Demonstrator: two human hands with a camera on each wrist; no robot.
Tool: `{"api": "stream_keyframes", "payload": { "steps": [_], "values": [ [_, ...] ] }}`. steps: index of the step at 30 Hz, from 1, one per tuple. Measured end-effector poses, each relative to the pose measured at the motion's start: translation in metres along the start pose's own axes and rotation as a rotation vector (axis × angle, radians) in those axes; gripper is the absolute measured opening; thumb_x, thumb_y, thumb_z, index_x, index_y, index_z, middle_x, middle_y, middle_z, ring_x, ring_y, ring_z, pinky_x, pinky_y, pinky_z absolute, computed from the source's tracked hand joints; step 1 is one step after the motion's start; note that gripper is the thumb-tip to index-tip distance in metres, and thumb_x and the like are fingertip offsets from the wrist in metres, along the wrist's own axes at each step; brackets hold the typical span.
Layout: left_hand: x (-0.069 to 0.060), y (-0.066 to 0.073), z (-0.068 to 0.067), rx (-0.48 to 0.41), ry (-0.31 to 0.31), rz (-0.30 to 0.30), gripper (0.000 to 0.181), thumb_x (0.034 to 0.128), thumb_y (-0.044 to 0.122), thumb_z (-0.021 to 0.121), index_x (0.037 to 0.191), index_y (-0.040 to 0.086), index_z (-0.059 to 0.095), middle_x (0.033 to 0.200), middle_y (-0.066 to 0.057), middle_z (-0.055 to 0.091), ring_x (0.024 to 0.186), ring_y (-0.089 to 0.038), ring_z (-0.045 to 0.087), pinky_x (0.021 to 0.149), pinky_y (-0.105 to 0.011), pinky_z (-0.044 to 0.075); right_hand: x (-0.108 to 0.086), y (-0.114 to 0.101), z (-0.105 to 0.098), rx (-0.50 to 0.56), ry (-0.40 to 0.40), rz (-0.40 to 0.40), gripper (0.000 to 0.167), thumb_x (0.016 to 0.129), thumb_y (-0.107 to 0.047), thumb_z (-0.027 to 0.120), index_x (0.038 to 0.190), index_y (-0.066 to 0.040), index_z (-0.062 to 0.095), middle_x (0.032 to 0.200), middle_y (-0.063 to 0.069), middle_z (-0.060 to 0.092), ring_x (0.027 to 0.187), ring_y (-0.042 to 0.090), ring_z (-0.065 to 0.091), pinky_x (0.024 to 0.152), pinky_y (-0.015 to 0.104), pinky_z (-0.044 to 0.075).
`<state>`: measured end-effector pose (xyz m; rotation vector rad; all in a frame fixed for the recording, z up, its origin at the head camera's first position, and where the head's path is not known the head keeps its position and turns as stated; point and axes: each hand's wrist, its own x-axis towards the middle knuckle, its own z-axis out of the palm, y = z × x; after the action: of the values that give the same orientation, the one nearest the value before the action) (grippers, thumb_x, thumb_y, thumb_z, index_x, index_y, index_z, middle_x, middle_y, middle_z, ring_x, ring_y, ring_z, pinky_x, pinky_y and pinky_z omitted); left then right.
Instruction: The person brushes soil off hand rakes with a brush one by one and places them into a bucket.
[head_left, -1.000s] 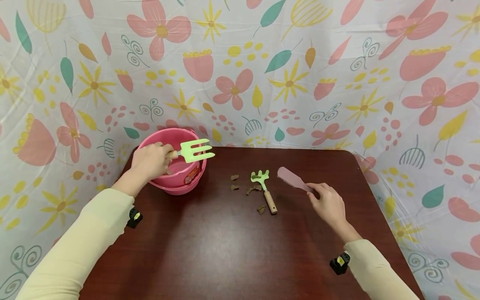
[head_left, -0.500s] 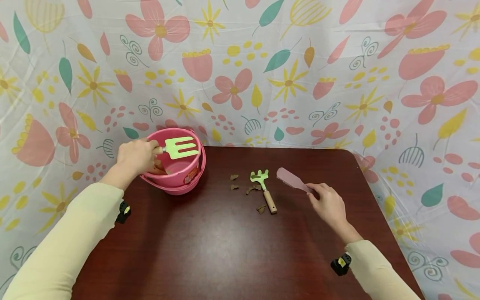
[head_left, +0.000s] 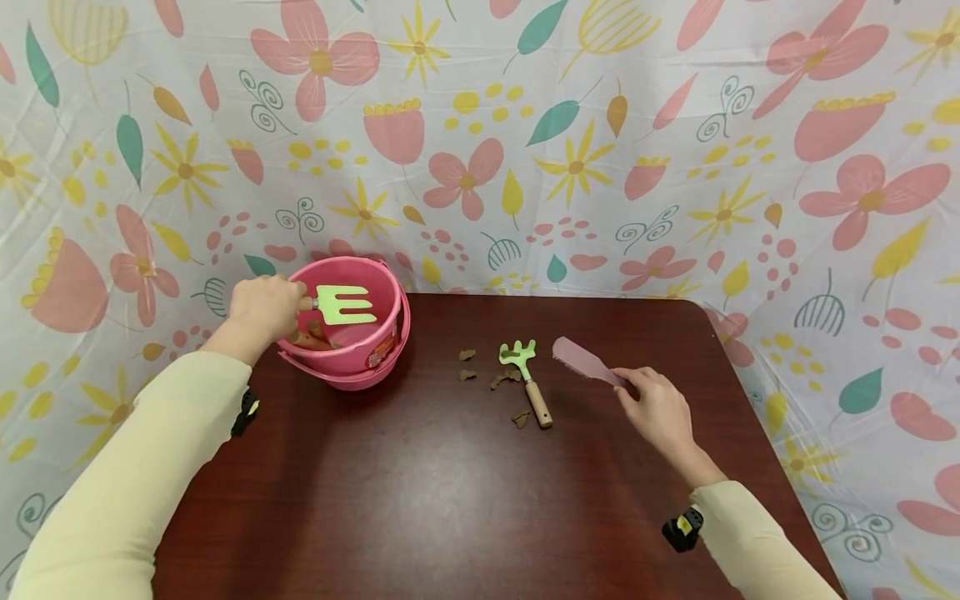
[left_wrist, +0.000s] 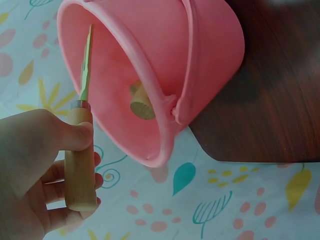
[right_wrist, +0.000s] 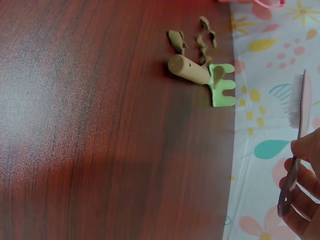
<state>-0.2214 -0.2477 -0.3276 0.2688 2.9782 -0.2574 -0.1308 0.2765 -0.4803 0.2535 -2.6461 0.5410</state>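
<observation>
In the head view my left hand [head_left: 262,312] grips the wooden handle of a green garden hand fork [head_left: 343,305], its tines over the mouth of a pink bucket [head_left: 345,361]. From the left wrist, the fork [left_wrist: 86,75] appears edge-on, thumb and fingers round its handle. Inside the bucket lies a wooden handle end [left_wrist: 142,104]; what it belongs to is hidden. At the right, my right hand [head_left: 660,410] holds a pink brush [head_left: 583,360] by its handle above the table. Its pale bristles [right_wrist: 295,102] show in the right wrist view.
A small green hand rake [head_left: 535,393] with a wooden handle lies mid-table. Several dry brown leaf bits, such as this curled leaf [head_left: 521,419], lie around it. The dark wooden table [head_left: 435,500] ends at the floral curtain [head_left: 480,150] behind.
My left hand has moved left and the fork has come lower, over the bucket's mouth. The right hand with the brush has stayed nearly still.
</observation>
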Motion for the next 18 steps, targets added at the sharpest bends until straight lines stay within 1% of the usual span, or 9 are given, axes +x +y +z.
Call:
{"api": "stream_keyframes", "payload": {
  "steps": [4,8,10,14,18],
  "values": [
    [0.005,0.002,-0.001,0.039,-0.015,0.022,0.047,0.0689,0.017,0.077,0.112,0.006,0.06,0.095,-0.018,0.061,0.077,-0.031,0.052,0.057,-0.046,0.049,-0.001,-0.001,0.0,0.003,0.001,-0.007,0.028,0.079,-0.011,0.069,0.106,-0.01,0.068,0.093,0.009,0.065,0.077,0.027,0.061,0.054,0.045,0.046],
    [0.009,0.006,-0.003,0.057,-0.029,0.044,0.039,0.0744,0.013,0.071,0.111,0.008,0.061,0.096,-0.016,0.062,0.076,-0.03,0.054,0.055,-0.045,0.048,-0.001,-0.001,0.001,0.002,0.005,-0.011,0.027,0.078,-0.011,0.069,0.106,-0.011,0.068,0.092,0.009,0.065,0.076,0.027,0.061,0.053,0.044,0.046],
    [0.011,0.008,-0.005,0.051,-0.029,0.041,0.032,0.0775,0.013,0.068,0.109,0.008,0.062,0.095,-0.015,0.062,0.074,-0.029,0.055,0.052,-0.042,0.047,-0.001,-0.001,0.001,0.001,0.004,-0.01,0.027,0.078,-0.011,0.069,0.105,-0.011,0.068,0.092,0.009,0.065,0.075,0.026,0.061,0.053,0.044,0.046],
    [0.013,0.014,-0.008,0.039,-0.032,0.03,0.028,0.0811,0.016,0.065,0.108,0.009,0.063,0.095,-0.014,0.063,0.073,-0.029,0.056,0.052,-0.04,0.046,-0.002,-0.002,0.001,0.001,-0.004,-0.006,0.027,0.078,-0.012,0.069,0.105,-0.01,0.068,0.093,0.009,0.065,0.076,0.026,0.061,0.053,0.043,0.046],
    [0.016,0.02,-0.008,0.033,-0.03,0.028,0.027,0.0833,0.023,0.065,0.105,0.008,0.065,0.094,-0.014,0.064,0.076,-0.031,0.059,0.056,-0.044,0.047,-0.002,-0.001,0.001,0.0,-0.012,0.0,0.027,0.079,-0.012,0.069,0.106,-0.01,0.068,0.093,0.009,0.065,0.075,0.026,0.061,0.052,0.041,0.046]
  ]
}}
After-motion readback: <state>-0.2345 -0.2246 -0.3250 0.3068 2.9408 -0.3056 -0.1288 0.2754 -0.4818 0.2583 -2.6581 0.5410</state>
